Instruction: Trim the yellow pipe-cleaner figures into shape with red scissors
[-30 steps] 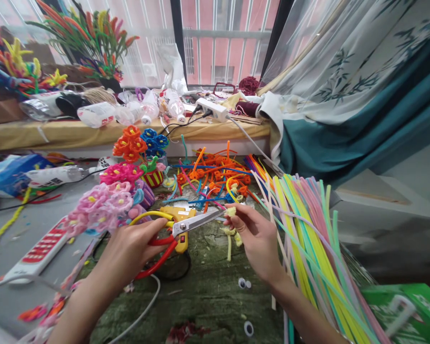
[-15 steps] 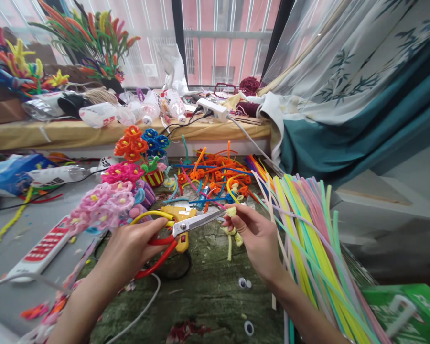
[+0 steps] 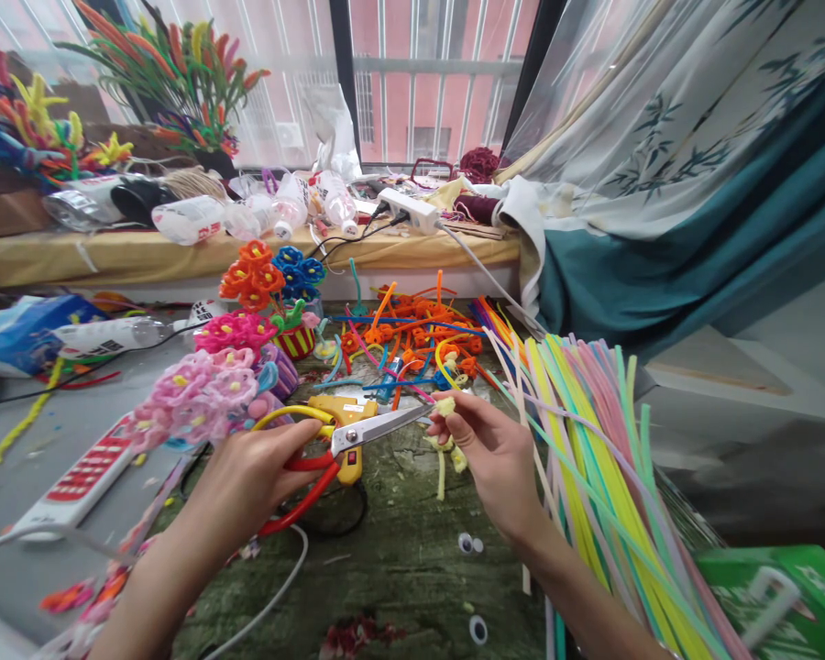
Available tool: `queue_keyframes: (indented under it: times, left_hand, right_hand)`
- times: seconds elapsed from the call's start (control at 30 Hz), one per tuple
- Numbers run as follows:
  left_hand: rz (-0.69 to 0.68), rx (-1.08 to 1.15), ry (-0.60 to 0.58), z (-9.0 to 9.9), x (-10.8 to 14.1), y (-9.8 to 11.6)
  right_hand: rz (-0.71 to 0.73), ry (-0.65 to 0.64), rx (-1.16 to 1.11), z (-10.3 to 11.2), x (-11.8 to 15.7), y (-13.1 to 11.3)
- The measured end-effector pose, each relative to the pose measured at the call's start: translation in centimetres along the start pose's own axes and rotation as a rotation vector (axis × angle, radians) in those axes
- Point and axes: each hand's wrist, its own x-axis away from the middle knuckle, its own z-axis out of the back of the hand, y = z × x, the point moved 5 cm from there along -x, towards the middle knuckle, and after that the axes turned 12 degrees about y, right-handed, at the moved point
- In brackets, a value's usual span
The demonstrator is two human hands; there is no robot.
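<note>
My left hand (image 3: 258, 467) grips a pair of scissors (image 3: 378, 426) by the red and yellow handles. The blades look closed or nearly so, and their tips reach a small pale yellow fuzzy piece (image 3: 445, 406). Between the thumb and fingers of my right hand (image 3: 491, 454) that piece is pinched. Whether the tips touch it or lie just behind it, I cannot tell. Below the fingers, pale yellow pipe cleaner scraps (image 3: 441, 467) lie on the dark green tabletop (image 3: 412, 559). A yellow glue gun (image 3: 349, 463) rests behind the scissors, partly covered by them.
A bundle of pastel pipe cleaners (image 3: 591, 458) lies at right beside a green box (image 3: 797, 587). Orange pipe cleaner pieces (image 3: 419, 321) are heaped behind. Pipe cleaner flowers (image 3: 206, 394) and a white-red power strip (image 3: 82, 477) are at left. Googly eyes (image 3: 478, 629) lie in front.
Almost nothing differs. The right hand and the yellow piece have shifted very slightly; the scissors stay at the same spot.
</note>
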Motion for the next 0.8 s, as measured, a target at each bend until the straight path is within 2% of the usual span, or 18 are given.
queue_keyframes:
  times: [0.47, 0.8]
  left_hand:
    - [0.017, 0.008, 0.025, 0.7, -0.3, 0.4]
    - [0.024, -0.092, 0.093, 1.1, -0.9, 1.7]
  right_hand:
    - [-0.028, 0.027, 0.031, 0.2, -0.1, -0.2]
    - [-0.015, 0.085, 0.031, 0.7, -0.5, 0.2]
